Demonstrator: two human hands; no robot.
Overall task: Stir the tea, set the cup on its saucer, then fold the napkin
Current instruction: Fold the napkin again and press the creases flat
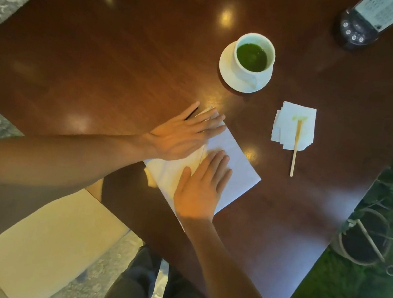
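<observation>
Head view: a white napkin (236, 166) is pressed flat on the dark wooden worktop (117, 57) by both hands, well nearer the person than the cup (254, 55), which is the landmark here. The left hand (182, 136) is laid at the napkin's far corner, fingers (210, 121) spread flat and gripping nothing; the right hand (200, 188) is laid palm-down over the napkin's middle, fingers straight and close together, also holding nothing. The cup of green tea is seen seated on its saucer (225, 69). Between cup and napkin, off to the right, a wooden stirrer (295, 149) lies across a small stained tissue (294, 126), apart from both.

The fold appears under way, with stirring and saucer steps judged done. A crooked crease could result if either palm slides on the polished worktop, since the layers seem loose near the left hand. The near corner overhangs the worktop's edge, so an uneven press there could drag the napkin off.
</observation>
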